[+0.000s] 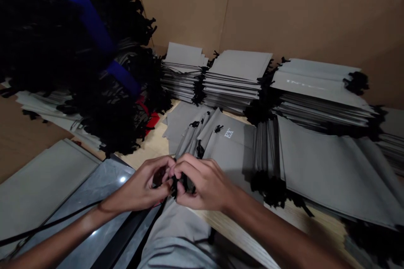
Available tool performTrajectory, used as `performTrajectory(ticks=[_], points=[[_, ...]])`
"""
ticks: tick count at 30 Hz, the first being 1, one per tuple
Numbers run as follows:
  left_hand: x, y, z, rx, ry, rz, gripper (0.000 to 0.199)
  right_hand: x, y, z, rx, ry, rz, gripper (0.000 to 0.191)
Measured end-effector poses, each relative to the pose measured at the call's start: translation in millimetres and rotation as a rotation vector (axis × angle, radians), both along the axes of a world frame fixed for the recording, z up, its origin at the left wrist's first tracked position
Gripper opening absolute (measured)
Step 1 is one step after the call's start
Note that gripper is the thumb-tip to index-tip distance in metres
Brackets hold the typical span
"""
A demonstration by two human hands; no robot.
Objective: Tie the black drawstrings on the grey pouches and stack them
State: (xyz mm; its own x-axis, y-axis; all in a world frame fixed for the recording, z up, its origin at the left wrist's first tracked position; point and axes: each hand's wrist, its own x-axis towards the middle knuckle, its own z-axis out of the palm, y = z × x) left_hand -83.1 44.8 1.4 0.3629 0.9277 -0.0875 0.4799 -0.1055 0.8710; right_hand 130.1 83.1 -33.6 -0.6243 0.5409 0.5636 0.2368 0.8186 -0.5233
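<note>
My left hand point(144, 185) and my right hand point(202, 181) meet at the lower middle of the view, fingertips pinched together. Between them is a black cord point(174, 187), mostly covered by my fingers. Just beyond the hands, several grey fabric drawstring bags point(192, 134) stand bunched on edge, with black knotted cord ends poking out. Beside them lies a flat grey bag point(232, 147) with white "EX" lettering. Whether the cord belongs to one of these bags cannot be seen.
Stacks of grey bags point(238, 65) with black cord ends line the cardboard wall point(284, 12). More bags point(331, 168) lie at right. A large dark bundle with a blue strap point(91, 21) rises at left. The pale wooden tabletop point(148, 147) and a shiny grey surface point(75, 214) show below.
</note>
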Motion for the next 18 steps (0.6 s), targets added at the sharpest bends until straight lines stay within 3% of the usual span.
performTrajectory(ticks=[11, 14, 18], points=[[6.0, 6.9, -3.2, -0.148, -0.176, 0.135, 0.02, -6.4, -1.0, 5.6, -0.274, 0.157, -0.061, 0.014], [5.7, 8.0, 1.0, -0.161, -0.171, 0.129, 0.02, -6.6, 0.2, 2.9, -0.256, 0.149, -0.088, 0.015], [0.0, 9.0, 12.1, -0.123, -0.076, 0.044, 0.016, -2.7, 2.8, 0.3, -0.118, 0.071, -0.074, 0.015]])
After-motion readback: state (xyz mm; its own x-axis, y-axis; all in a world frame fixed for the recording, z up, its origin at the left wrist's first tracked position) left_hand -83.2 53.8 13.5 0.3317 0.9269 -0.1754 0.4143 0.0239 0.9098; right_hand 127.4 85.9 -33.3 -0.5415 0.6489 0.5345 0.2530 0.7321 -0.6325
